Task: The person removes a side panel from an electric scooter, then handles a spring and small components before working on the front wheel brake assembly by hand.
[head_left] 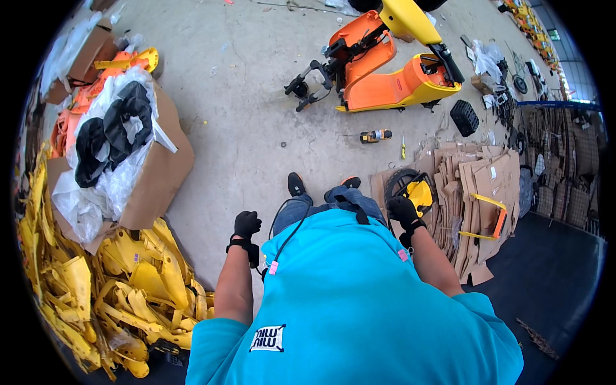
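Item, far left: we are standing beside a heap of yellow plastic parts and a cardboard box stuffed with clear bags and black pieces

Item, left hand: gloved, curled shut on nothing, hanging over bare concrete floor

Item, right hand: gloved, gripping the rim of a wheel with a yellow hub, just above the stack of flattened cardboard

Item, ahead: an orange and yellow ride-on car is lying part-built, a drill near it

Step, as we are judging it: picking up a wheel; next we are needing to carry it across to the car and line it up with an axle
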Action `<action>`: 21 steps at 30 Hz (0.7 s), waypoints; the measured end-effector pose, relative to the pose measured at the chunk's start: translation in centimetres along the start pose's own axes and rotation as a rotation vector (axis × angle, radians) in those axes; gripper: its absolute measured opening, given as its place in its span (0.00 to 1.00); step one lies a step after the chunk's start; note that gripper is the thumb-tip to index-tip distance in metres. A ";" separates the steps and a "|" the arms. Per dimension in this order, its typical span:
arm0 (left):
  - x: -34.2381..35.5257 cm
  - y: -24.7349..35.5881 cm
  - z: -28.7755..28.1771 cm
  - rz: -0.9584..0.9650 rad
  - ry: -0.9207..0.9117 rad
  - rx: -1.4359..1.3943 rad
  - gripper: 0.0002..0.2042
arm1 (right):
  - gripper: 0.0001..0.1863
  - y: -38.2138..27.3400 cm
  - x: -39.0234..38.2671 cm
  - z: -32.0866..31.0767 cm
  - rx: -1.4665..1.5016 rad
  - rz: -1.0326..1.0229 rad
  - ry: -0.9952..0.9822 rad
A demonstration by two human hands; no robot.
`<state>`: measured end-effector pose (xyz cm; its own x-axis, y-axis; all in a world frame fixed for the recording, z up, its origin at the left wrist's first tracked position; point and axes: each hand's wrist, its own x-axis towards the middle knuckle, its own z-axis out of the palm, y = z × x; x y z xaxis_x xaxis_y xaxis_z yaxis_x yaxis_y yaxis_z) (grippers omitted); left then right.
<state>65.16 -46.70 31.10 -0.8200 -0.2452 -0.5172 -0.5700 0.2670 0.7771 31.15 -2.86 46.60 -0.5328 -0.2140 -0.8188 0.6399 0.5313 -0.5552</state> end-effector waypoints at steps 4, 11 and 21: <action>0.2 1.5 -0.4 0.125 -0.008 0.289 0.09 | 0.08 -0.7 -0.7 0.4 -0.016 0.032 0.061; 1.2 -3.2 0.6 0.230 0.019 0.628 0.09 | 0.08 0.3 0.1 0.2 -0.034 -0.003 0.075; 1.0 -0.1 0.0 0.037 0.014 0.159 0.10 | 0.05 6.4 4.9 -4.3 -1.029 -0.753 0.071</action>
<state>64.37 -47.02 30.51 -0.8403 -0.2450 -0.4836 -0.5416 0.4197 0.7284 30.25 2.98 39.66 -0.6238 -0.7107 -0.3254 -0.5370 0.6921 -0.4823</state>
